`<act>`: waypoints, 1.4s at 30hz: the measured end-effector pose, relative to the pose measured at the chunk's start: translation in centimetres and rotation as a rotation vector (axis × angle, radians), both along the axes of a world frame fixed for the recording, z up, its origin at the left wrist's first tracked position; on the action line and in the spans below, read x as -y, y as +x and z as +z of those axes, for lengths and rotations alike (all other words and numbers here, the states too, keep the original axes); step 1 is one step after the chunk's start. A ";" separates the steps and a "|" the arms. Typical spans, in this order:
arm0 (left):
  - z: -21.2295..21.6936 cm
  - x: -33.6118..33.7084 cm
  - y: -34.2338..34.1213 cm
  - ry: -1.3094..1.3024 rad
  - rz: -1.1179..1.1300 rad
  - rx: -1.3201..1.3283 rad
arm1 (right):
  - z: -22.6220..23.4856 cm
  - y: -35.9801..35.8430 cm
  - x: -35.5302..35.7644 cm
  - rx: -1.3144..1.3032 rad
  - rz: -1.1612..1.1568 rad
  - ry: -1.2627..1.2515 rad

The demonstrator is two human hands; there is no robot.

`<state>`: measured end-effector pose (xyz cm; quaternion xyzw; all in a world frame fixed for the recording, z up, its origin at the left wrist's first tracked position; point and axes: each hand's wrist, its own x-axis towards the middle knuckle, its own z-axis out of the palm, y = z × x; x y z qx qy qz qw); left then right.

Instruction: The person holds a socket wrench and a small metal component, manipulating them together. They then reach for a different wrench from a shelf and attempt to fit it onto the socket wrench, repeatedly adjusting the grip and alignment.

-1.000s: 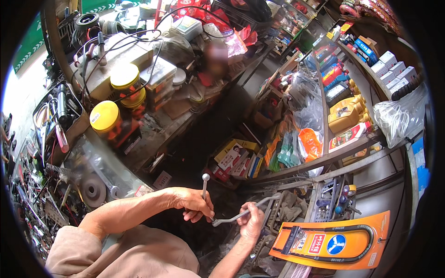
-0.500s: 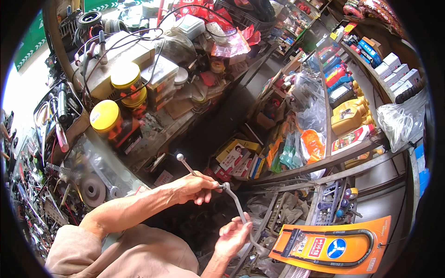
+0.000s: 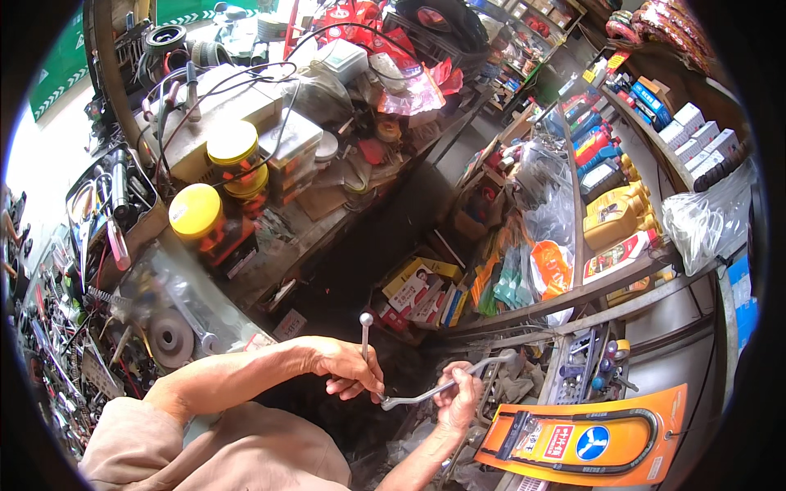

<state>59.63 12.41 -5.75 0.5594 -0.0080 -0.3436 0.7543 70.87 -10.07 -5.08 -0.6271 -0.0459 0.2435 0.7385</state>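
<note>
My left hand (image 3: 345, 365) is closed round a thin metal rod (image 3: 366, 329) topped by a small round ball. The rod stands nearly upright, its lower end below my fingers. There it meets one end of a bent grey metal bar (image 3: 416, 398); whether the two are joined I cannot tell. My right hand (image 3: 460, 398) grips that bar near its middle, fingers wrapped over it. From there the bar runs up to the right, and its far end is blurred against the clutter behind. Both hands are held up in front of my body, above a dark gap.
To the right lies an orange packaged card (image 3: 565, 438) with a black cable loop. Yellow-lidded jars (image 3: 196, 211) stand on the crowded bench at left, near a grey metal disc (image 3: 170, 337). Yellow oil jugs (image 3: 614, 214) line the right shelf; boxes (image 3: 422, 295) lie on the floor.
Both hands have moved right, the left one also lower. The ball-ended rod has turned from slanting to nearly upright, and the bent bar has swung from pointing down to reaching rightward.
</note>
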 end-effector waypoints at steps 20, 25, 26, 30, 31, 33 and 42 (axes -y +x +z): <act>0.5 0.0 0.6 -0.251 0.290 0.043 | -9.3 -3.1 0.4 -0.670 -0.113 0.878; -1.1 1.7 0.0 -0.072 -0.027 0.151 | -8.1 2.0 0.0 -0.493 0.078 0.398; -1.3 1.5 -0.2 -0.076 -0.035 0.148 | -6.9 2.4 -0.1 -0.358 0.058 0.219; -2.5 0.9 0.5 0.048 0.120 -0.008 | 0.9 1.6 0.2 0.369 -0.028 -0.253; -2.4 0.8 0.4 0.080 0.209 -0.071 | 2.4 1.2 0.0 0.522 -0.030 -0.382; -2.4 0.8 0.3 0.114 0.396 -0.147 | 5.2 -1.3 -0.3 0.521 -0.071 -0.528; -0.2 -0.3 1.4 -0.446 0.594 -0.043 | -1.5 -7.4 -2.0 0.256 -0.576 -0.329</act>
